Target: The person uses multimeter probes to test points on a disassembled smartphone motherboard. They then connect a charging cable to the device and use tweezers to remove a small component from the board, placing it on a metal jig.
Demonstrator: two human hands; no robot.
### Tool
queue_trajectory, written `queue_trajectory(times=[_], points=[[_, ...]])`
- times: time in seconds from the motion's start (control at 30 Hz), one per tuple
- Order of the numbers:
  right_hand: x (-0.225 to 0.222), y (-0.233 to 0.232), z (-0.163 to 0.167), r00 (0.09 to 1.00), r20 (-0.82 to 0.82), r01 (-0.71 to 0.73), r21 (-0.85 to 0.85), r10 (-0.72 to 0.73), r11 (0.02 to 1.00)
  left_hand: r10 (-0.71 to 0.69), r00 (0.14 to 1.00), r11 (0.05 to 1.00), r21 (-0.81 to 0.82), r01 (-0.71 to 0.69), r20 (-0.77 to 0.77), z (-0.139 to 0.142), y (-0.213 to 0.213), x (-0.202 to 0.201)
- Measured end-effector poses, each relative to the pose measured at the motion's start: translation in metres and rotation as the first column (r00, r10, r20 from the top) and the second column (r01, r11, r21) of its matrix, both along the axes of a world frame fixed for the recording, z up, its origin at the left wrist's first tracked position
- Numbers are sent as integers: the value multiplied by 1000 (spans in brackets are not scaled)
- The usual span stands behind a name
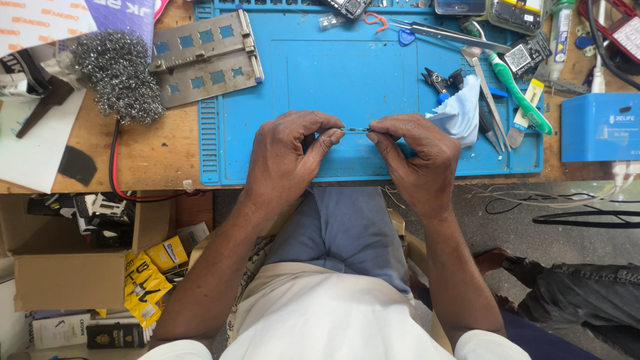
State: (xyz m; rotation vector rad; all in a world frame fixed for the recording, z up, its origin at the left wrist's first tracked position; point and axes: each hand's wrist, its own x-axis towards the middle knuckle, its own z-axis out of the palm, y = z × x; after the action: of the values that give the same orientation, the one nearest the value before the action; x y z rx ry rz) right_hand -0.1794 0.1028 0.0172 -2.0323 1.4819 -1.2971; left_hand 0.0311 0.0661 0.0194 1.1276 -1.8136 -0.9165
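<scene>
**Hands pinching a thin strip over the blue mat**

Fingertips of both your hands meet over the lower middle of the blue work mat (320, 73), and between them you hold a thin dark strip (355, 129), level and stretched from side to side. Your left hand (288, 157) pinches its left end between thumb and forefinger, closed tight on it. Your right hand (417, 157) pinches the other end the same way, with the remaining fingers curled under. What kind of part the strip is cannot be told; it is too small.

At about 2 o'clock from your right hand, just beside the knuckles, lies a crumpled pale blue cloth (460, 113). Small cutters (439, 83) with blue handles rest at 12 o'clock from that hand, and a green-handled tool (520, 90) lies farther out at 2 o'clock among tweezers (443, 32). At 10 o'clock from your left hand a grey metal plate with square cut-outs (203, 57) sits across the mat's corner, and beyond it, at 9 to 10 o'clock, a wad of steel wool (117, 73) rests on the wooden bench (160, 150). A blue box (600, 127) stands at the far 3 o'clock side. At 7 o'clock, below the bench, is an open cardboard box (73, 267).
</scene>
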Motion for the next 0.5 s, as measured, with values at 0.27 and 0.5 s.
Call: queue_trajectory(times=[0.27, 0.5], points=[[1, -1, 0, 997, 78, 17, 94, -25, 995, 22, 999, 997, 70, -24, 41, 5, 0, 0], [0, -2, 2, 1000, 14, -20, 56, 19, 998, 20, 998, 997, 73, -25, 57, 5, -2, 0]])
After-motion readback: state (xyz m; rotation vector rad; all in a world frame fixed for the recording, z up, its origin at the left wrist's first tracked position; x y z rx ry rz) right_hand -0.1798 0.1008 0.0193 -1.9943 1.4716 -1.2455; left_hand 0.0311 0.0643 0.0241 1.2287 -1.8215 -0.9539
